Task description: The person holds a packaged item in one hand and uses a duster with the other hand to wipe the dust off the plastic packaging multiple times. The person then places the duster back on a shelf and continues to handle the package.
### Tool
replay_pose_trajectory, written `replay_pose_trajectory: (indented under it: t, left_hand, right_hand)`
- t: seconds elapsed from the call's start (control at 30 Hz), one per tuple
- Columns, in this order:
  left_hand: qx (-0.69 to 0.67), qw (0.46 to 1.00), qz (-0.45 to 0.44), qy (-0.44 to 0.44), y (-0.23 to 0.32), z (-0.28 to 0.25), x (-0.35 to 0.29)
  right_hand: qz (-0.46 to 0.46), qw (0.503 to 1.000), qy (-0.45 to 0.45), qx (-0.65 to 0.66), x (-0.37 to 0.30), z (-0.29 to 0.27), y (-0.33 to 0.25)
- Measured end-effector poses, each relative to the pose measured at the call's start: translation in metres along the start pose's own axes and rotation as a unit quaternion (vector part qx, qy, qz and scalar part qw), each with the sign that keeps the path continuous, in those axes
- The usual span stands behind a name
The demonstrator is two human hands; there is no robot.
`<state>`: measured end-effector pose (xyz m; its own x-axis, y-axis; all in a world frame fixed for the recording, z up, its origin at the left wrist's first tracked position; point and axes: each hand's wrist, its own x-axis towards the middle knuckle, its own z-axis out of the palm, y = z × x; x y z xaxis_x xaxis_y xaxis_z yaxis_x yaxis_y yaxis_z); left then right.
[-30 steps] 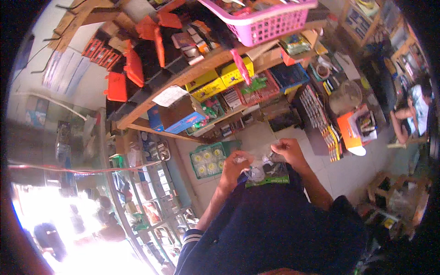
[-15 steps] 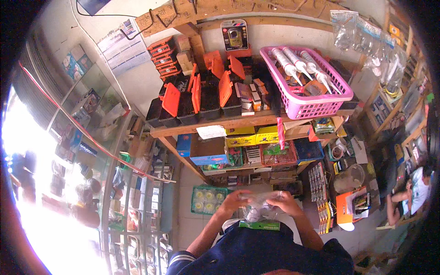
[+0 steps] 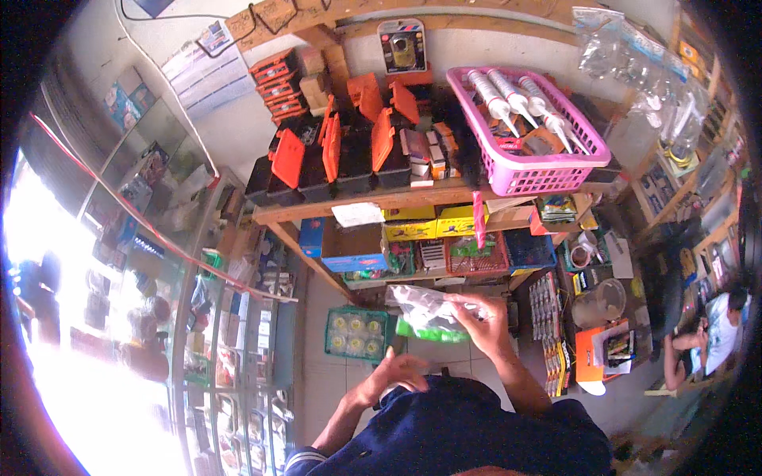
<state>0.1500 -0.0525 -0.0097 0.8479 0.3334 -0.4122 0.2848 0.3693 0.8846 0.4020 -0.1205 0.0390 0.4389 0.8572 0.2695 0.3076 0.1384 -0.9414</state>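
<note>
My right hand [image 3: 482, 321] grips one side of a transparent plastic packet [image 3: 429, 308] with a bright green strip along its lower edge. Pale shapes show inside the plastic, too blurred to name. The packet is held up in front of my chest, below the wooden shelf. Lower and to the left, my left hand [image 3: 393, 374] is off the packet, its fingers loosely stretched out and holding nothing. Beyond that hand, a green basket [image 3: 325, 333] of round, yellow-centred items rests on the tiled floor.
Ahead, a wooden shelf [image 3: 317, 208] bears black bins with orange lids and a pink basket [image 3: 548, 184] of white nozzled tubes. A glass display case [image 3: 178, 278] stands left. An orange box [image 3: 589, 357] lies right, with a seated person [image 3: 718, 329] beyond.
My left hand has let go of the packet and dropped toward my body. My right hand has turned the packet and moved it up and away from me.
</note>
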Motion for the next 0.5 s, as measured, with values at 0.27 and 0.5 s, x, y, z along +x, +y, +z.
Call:
replay_pose_trajectory:
  t: [0.27, 0.5]
  left_hand:
    - [-0.684, 0.716, 0.129, -0.045, 0.023, 0.000, -0.013]
    - [-0.387, 0.888, 0.166, 0.184, -0.006, -0.022, -0.045]
  right_hand:
    - [-0.433, 0.870, -0.221, -0.088, -0.022, 0.033, -0.022]
    - [-0.356, 0.864, -0.322, -0.149, -0.040, 0.040, -0.024]
